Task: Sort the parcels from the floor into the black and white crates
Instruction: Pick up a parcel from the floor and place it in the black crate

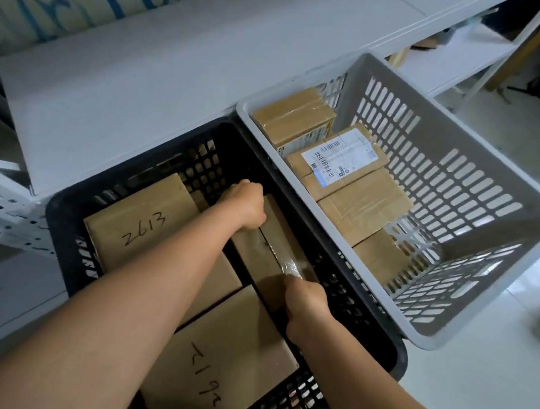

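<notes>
Closest to me, a flat brown cardboard box marked in black pen (223, 364) lies in the near end of the black slotted plastic crate (63, 214). Beyond it sits another brown box with "2613" handwritten on top (141, 225), partly covered by the left forearm. Both bare arms reach into this crate. The left hand (245, 207) curls over the far end of a long, tape-wrapped brown parcel (267, 253) that stands tilted against the crate's right wall; the right hand (305, 301) grips its near end, fingers wrapped down out of sight. Touching the black crate on the right stands the white slotted plastic crate (461, 189), holding several brown parcels, one with a white printed shipping label (339, 156). Its right half shows bare floor. A white shelf board (142, 76) runs behind both crates.
</notes>
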`<move>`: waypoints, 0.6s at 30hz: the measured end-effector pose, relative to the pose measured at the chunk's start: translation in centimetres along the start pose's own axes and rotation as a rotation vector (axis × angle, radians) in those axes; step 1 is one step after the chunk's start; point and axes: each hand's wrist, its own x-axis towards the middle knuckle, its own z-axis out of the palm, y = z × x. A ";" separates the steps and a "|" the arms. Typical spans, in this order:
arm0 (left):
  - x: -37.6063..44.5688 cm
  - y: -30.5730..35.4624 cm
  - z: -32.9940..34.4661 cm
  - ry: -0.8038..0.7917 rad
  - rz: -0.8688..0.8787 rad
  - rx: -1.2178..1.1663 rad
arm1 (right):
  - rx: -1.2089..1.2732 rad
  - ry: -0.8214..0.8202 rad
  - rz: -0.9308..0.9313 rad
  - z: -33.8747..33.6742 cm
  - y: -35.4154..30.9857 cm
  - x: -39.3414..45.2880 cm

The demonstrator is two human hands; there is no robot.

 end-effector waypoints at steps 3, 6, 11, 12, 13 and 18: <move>-0.2 0.1 0.4 -0.064 0.002 -0.031 | 0.021 0.025 0.013 -0.4 0.6 -0.3; -0.4 0.1 1.3 -0.101 -0.018 -0.095 | 0.059 0.059 0.080 -0.8 0.4 0.0; -0.9 -0.3 2.2 -0.140 -0.024 -0.174 | 0.075 0.044 0.080 -1.1 0.1 -0.4; -1.0 -0.5 2.3 -0.139 -0.024 -0.191 | 0.078 0.047 0.077 -1.1 0.1 -0.5; -1.1 -0.8 2.4 -0.137 -0.026 -0.213 | 0.090 0.043 0.079 -1.1 0.1 -0.6; -2.2 -1.1 2.6 -0.090 -0.023 -0.340 | 0.183 0.028 0.081 -1.1 -0.5 -2.0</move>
